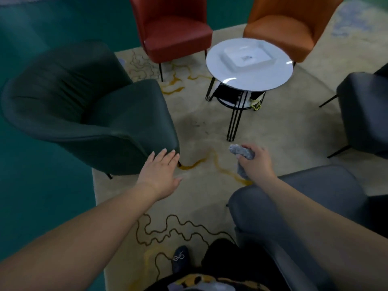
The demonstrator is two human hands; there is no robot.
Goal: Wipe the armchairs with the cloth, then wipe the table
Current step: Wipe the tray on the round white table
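Note:
My right hand point(255, 162) grips a bunched grey cloth point(241, 152), held in the air above the rug between the chairs. My left hand point(160, 172) is spread with straight fingers, its fingertips at the front corner of a dark green armchair point(88, 110); whether they touch it is unclear. A grey armchair point(294, 204) lies under my right forearm. A red armchair point(174, 28) and an orange armchair point(291, 26) stand at the back. A dark armchair point(365, 110) is at the right edge. The round white table point(249, 78) stands between them.
A square white tray point(231, 57) sits on the table, and a lower shelf point(237, 101) beneath holds dark items. A beige patterned rug point(199, 127) covers the floor, with green carpet point(42, 185) to the left. My shoe point(179, 259) shows at the bottom.

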